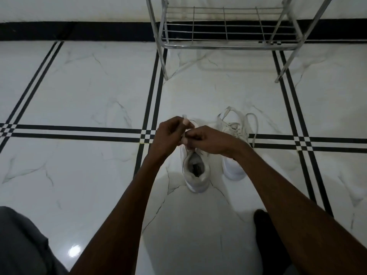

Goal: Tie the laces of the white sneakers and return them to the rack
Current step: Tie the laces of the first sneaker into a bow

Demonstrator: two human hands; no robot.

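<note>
Marble floor (89, 86), bare wire rack (224, 26)

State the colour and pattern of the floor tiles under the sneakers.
White marble-look floor tiles with grey veins, bordered by black double stripes; clearest in the head view.

both hands, the left hand (168, 133) and right hand (208, 140), are met over the near sneaker (196, 171), whose heel is set just below them. a second sneaker (234, 135) is placed just right of the hands. the rack (224, 42) is stood well beyond them.
</note>
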